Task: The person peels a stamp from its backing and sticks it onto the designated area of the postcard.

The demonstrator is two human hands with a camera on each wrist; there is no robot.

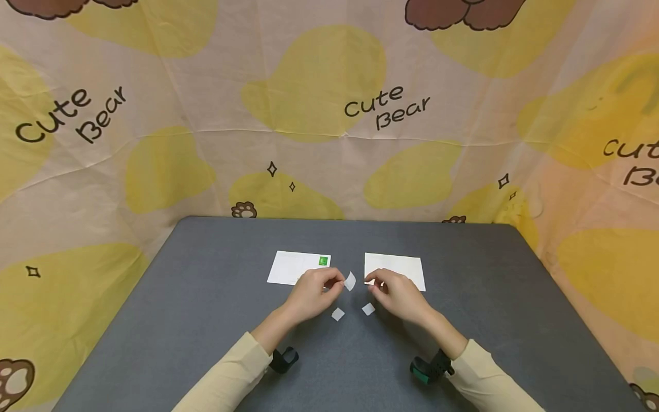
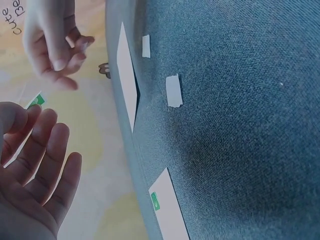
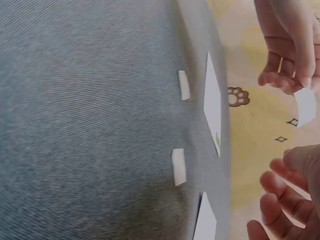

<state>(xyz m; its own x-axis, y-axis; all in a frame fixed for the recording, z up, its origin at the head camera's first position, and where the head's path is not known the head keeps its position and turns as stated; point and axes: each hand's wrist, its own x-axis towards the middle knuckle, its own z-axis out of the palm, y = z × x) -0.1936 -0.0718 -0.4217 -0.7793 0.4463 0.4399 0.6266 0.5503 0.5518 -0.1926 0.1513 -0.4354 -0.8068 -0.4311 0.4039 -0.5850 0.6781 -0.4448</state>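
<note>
My left hand pinches a small stamp between thumb and fingertips, over the table between two envelopes. Its white back faces me in the head view, and green print shows on the stamp in the left wrist view. To its right, my right hand has loosely bent fingers near the stamp, with no object visible in them. The right envelope lies blank beyond that hand. Beyond my left hand, the other envelope bears a green stamp in its upper right corner.
Two small white paper pieces lie on the grey table in front of the hands: the left piece and the right piece. A printed cloth hangs behind the table. Dark bands circle both wrists.
</note>
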